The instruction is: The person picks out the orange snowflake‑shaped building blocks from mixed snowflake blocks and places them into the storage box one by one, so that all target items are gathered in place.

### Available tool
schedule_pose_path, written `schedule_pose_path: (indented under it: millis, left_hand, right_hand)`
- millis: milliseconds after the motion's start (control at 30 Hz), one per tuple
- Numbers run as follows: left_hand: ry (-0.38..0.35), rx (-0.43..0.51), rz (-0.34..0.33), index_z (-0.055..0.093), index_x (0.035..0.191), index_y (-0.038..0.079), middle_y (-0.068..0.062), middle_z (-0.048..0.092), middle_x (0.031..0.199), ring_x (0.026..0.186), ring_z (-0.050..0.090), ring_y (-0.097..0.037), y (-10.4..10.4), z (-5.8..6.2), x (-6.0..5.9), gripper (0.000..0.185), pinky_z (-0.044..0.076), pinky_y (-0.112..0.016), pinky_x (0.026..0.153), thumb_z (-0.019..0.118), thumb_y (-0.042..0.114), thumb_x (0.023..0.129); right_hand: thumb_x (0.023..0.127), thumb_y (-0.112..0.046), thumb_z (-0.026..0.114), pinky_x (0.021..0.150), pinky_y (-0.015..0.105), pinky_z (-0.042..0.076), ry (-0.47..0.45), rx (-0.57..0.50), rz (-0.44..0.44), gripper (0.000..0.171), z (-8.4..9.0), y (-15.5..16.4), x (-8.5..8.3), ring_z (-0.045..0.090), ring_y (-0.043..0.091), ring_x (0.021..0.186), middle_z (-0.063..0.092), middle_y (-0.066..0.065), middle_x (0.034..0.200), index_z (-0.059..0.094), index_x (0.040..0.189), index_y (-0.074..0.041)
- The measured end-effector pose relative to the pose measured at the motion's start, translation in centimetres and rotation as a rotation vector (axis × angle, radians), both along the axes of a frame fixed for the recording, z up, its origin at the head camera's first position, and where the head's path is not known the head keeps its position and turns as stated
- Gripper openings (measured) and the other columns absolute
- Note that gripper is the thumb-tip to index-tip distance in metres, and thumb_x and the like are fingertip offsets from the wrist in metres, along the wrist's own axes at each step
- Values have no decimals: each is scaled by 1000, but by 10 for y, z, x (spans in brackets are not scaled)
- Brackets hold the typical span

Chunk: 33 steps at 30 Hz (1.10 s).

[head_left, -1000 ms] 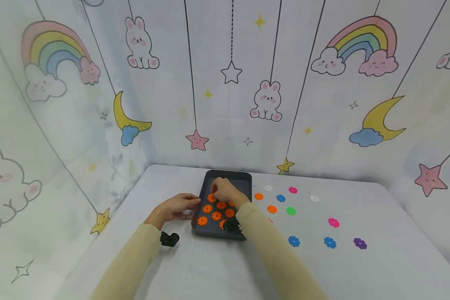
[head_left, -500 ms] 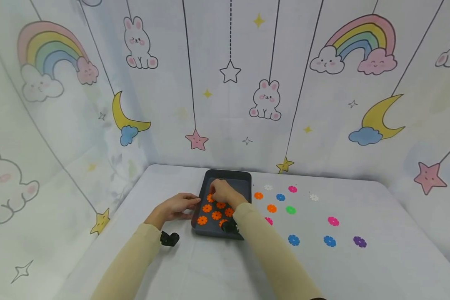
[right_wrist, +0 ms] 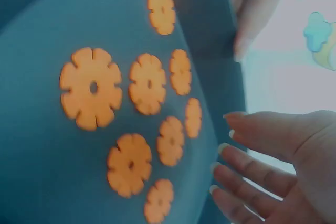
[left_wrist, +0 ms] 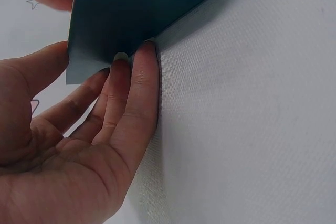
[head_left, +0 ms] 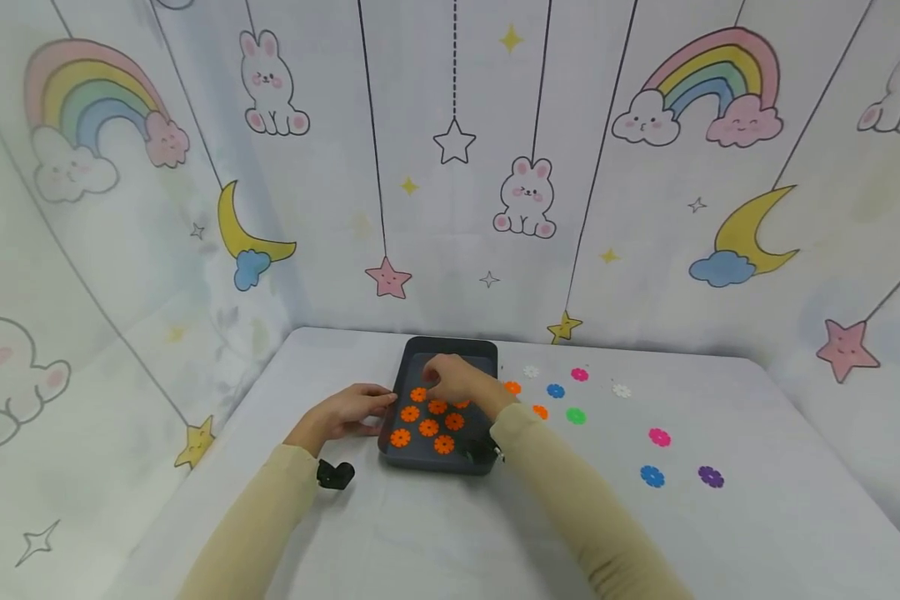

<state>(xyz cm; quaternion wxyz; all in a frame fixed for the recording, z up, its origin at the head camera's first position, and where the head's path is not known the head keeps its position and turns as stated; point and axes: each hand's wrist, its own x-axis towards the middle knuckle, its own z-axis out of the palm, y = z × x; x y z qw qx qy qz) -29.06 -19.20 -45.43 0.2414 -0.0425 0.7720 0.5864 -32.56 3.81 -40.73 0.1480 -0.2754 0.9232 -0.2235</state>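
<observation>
Right hand (head_left: pixel 457 382) has shifted slightly toward the tray's far right since a second ago, uncovering the orange flower discs (head_left: pixel 428 427) it hid; left hand unchanged. Right fingers (right_wrist: pixel 247 169) now straight and spread, holding nothing, hovering just over the tray floor. Left hand (head_left: pixel 348 411) has straight fingers (left_wrist: pixel 137 95) pressed against the dark tray (head_left: pixel 447 345) at its left wall, thumb by the rim. Tray sits mid-table (head_left: pixel 420 533), holding nine orange discs in loose rows. Loose mixed-colour discs (head_left: pixel 651 475) lie on the table, right of the tray.
</observation>
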Motion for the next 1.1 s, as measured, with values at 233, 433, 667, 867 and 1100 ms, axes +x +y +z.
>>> schedule_pose_path:
  millis: [233,433,667,867,1100]
  left_hand:
    - [-1,10,-3,53,141,-2,-20,59,137,124,57,-32,-1,1,2,47,60,-42,92,60,27,106]
    - [3,14,-4,54,140,-3,-19,60,134,122,58,-30,-1,3,4,44,60,-42,91,59,26,106]
    - [11,15,-14,53,141,-3,-20,59,135,123,58,-32,0,3,4,46,60,-43,91,59,26,106]
    - [11,16,-10,53,141,-3,-20,59,135,123,58,-32,0,3,3,46,59,-43,92,59,26,106]
    - [8,18,-12,51,143,-3,-20,58,136,123,58,-32,0,1,2,48,60,-42,91,59,27,106]
  right_hand:
    - [96,-13,72,96,41,55,80,-64,11,33,10,36,10,63,26,110,67,11,125,68,127,-3]
    - [96,-12,72,95,41,55,140,-121,-31,30,12,76,16,62,27,108,67,14,122,67,124,-2]
    - [95,-7,72,89,43,55,207,-191,-58,26,8,124,23,61,32,103,68,18,115,67,119,2]
    - [95,-9,72,83,38,56,220,-167,-126,26,-6,158,28,62,24,95,69,12,108,68,117,3]
    - [95,-11,72,80,34,56,160,-183,-200,27,-25,185,32,60,23,92,69,10,101,69,115,6]
